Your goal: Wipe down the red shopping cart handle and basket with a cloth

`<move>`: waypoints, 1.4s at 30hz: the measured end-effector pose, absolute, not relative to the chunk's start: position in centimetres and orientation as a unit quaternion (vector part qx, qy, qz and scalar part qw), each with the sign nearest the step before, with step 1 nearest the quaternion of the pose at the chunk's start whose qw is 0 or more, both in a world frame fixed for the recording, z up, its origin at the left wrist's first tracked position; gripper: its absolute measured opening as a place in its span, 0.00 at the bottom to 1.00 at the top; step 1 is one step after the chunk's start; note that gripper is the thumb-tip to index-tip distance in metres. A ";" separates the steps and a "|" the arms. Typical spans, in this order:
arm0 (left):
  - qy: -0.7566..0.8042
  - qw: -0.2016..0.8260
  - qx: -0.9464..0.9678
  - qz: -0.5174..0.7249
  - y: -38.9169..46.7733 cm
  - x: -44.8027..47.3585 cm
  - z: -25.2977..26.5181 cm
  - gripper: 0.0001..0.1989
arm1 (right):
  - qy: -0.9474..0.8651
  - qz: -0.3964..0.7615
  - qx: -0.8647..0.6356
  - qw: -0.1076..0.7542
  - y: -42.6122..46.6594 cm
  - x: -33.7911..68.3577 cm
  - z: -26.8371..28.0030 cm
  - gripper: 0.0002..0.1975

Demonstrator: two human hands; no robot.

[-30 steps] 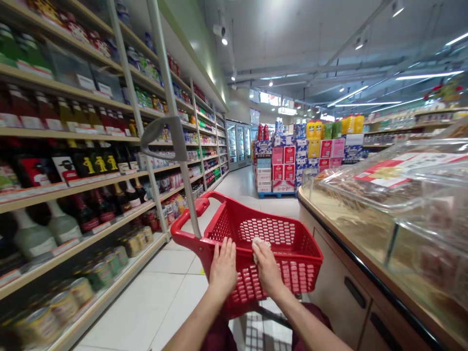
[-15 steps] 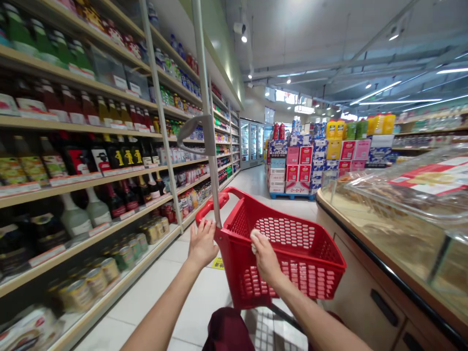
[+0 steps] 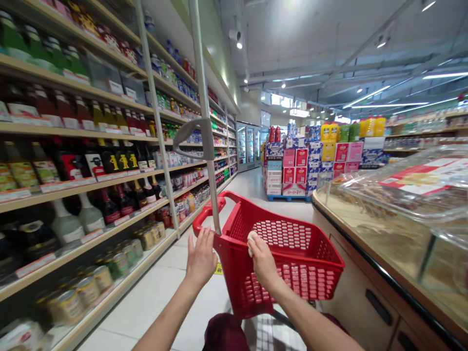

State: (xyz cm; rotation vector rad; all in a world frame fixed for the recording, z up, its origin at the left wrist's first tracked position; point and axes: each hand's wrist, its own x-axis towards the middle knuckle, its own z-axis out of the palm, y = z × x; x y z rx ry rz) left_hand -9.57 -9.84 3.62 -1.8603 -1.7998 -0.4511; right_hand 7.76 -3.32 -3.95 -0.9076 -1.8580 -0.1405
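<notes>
A red plastic shopping cart with perforated basket sides stands in front of me. My left hand rests at the near end of its red handle, fingers stretched out and somewhat apart, not wrapped around it. My right hand is closed on a crumpled whitish cloth at the near upper rim of the basket. No goods show inside the basket. A metal pole with a grey loop grip rises from beside the handle.
Shelves with bottles and cans line the left. A display counter with clear food packs stands close on the right. Ahead, stacked drink cartons sit on a blue pallet. Glass-door coolers stand farther back.
The view has shifted slightly, with the far cartons and counter now a little further left. My left fingers look slightly more spread. The right hand still holds the cloth at the rim.
</notes>
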 end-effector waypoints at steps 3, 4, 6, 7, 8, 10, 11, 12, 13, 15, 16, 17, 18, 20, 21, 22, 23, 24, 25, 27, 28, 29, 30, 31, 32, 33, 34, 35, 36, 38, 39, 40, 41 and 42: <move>-0.629 0.278 -0.707 -0.167 -9.5 -7.9 2.8 0.28 | -0.788 -0.052 -0.347 0.505 -3.5 5.9 -3.2 0.20; -0.624 0.275 -0.715 -0.155 -9.3 -7.5 2.5 0.28 | -0.793 -0.048 -0.338 0.504 -3.4 5.6 -3.0 0.21; -0.624 0.266 -0.725 -0.125 -9.1 -6.9 2.1 0.29 | -0.792 -0.041 -0.345 0.502 -3.1 6.7 -3.3 0.20; -0.624 0.261 -0.728 -0.112 -9.0 -6.8 2.0 0.30 | -0.786 -0.041 -0.362 0.500 -2.8 8.1 -3.8 0.19; -0.624 0.255 -0.731 -0.102 -8.9 -6.7 2.0 0.30 | -0.779 -0.043 -0.383 0.494 -2.6 9.8 -4.4 0.18; -0.625 0.245 -0.736 -0.094 -8.8 -6.5 2.2 0.29 | -0.760 -0.056 -0.424 0.489 -2.4 13.5 -5.7 0.17; -0.627 0.243 -0.734 -0.095 -8.7 -6.3 2.3 0.29 | -0.753 -0.062 -0.438 0.487 -2.4 14.9 -6.2 0.16; -0.626 0.243 -0.734 -0.097 -8.6 -6.1 2.5 0.29 | -0.748 -0.068 -0.444 0.488 -2.4 15.8 -6.5 0.16; -0.622 0.244 -0.737 -0.100 -8.5 -5.8 2.6 0.28 | -0.749 -0.071 -0.440 0.489 -2.6 16.0 -6.7 0.17; -0.610 0.240 -0.748 -0.103 -8.1 -5.0 2.7 0.28 | -0.763 -0.076 -0.412 0.492 -2.9 15.1 -6.5 0.20; -0.607 0.235 -0.752 -0.102 -7.8 -4.7 2.6 0.28 | -0.771 -0.079 -0.396 0.493 -3.0 14.4 -6.4 0.21; -0.607 0.229 -0.754 -0.100 -7.5 -4.4 2.5 0.28 | -0.776 -0.081 -0.386 0.492 -3.0 14.0 -6.3 0.22; -0.610 0.224 -0.754 -0.095 -7.3 -4.2 2.4 0.29 | -0.778 -0.083 -0.386 0.490 -3.0 13.9 -6.3 0.23; -0.614 0.220 -0.753 -0.085 -6.9 -4.1 2.2 0.30 | -0.768 -0.093 -0.413 0.480 -2.9 15.6 -6.8 0.22; -0.612 0.220 -0.755 -0.081 -6.8 -4.1 2.1 0.30 | -0.760 -0.100 -0.432 0.474 -2.8 17.2 -7.2 0.21; -0.611 0.222 -0.756 -0.080 -6.8 -4.1 2.0 0.31 | -0.751 -0.108 -0.453 0.467 -2.8 19.0 -7.7 0.20; -0.611 0.224 -0.755 -0.080 -6.9 -4.1 1.8 0.31 | -0.742 -0.112 -0.469 0.465 -2.9 20.7 -8.1 0.20; -0.613 0.226 -0.753 -0.083 -7.0 -4.0 1.7 0.32 | -0.732 -0.116 -0.486 0.463 -3.0 22.1 -8.4 0.20; -0.617 0.229 -0.748 -0.085 -7.2 -3.9 1.6 0.32 | -0.724 -0.118 -0.499 0.462 -3.1 22.9 -8.6 0.20; -0.629 0.231 -0.738 -0.084 -7.5 -3.5 1.4 0.33 | -0.720 -0.114 -0.507 0.461 -3.4 22.8 -8.5 0.20; -0.632 0.232 -0.735 -0.081 -7.6 -3.4 1.4 0.33 | -0.726 -0.109 -0.499 0.461 -3.5 22.0 -8.3 0.20; -0.632 0.232 -0.735 -0.079 -7.7 -3.2 1.3 0.33 | -0.737 -0.104 -0.484 0.461 -3.6 21.1 -8.0 0.20; -0.631 0.233 -0.736 -0.077 -7.8 -3.2 1.3 0.33 | -0.750 -0.099 -0.465 0.460 -3.7 20.3 -7.7 0.21; -0.629 0.234 -0.737 -0.077 -7.9 -3.2 1.3 0.33 | -0.761 -0.096 -0.450 0.457 -3.8 19.8 -7.5 0.21; -0.628 0.235 -0.738 -0.080 -7.9 -3.2 1.2 0.33 | -0.769 -0.095 -0.442 0.452 -3.8 20.0 -7.5 0.21; -0.627 0.237 -0.737 -0.084 -7.9 -3.3 1.2 0.33 | -0.771 -0.096 -0.444 0.445 -3.9 20.8 -7.7 0.21; -0.628 0.238 -0.736 -0.090 -7.9 -3.3 1.1 0.33 | -0.768 -0.099 -0.456 0.438 -4.0 22.2 -8.0 0.22; -0.628 0.239 -0.734 -0.095 -7.9 -3.4 1.0 0.33 | -0.761 -0.104 -0.473 0.430 -4.1 24.0 -8.5 0.23; -0.629 0.240 -0.733 -0.100 -7.9 -3.3 0.9 0.32 | -0.746 -0.110 -0.499 0.427 -4.1 26.0 -9.0 0.24; -0.636 0.240 -0.725 -0.111 -7.9 -3.0 0.8 0.32 | -0.708 -0.129 -0.551 0.423 -4.3 29.3 -10.0 0.25; -0.639 0.238 -0.723 -0.114 -7.9 -2.7 0.8 0.32 | -0.692 -0.134 -0.570 0.423 -4.3 30.3 -10.4 0.25; -0.638 0.232 -0.726 -0.115 -7.9 -2.3 0.7 0.32 | -0.682 -0.138 -0.580 0.424 -4.4 30.7 -10.7 0.26; -0.634 0.224 -0.732 -0.113 -7.9 -2.0 0.7 0.31 | -0.681 -0.138 -0.579 0.426 -4.4 30.5 -10.7 0.26; -0.629 0.215 -0.739 -0.110 -7.8 -1.6 0.6 0.31 | -0.689 -0.137 -0.569 0.427 -4.4 29.9 -10.7 0.27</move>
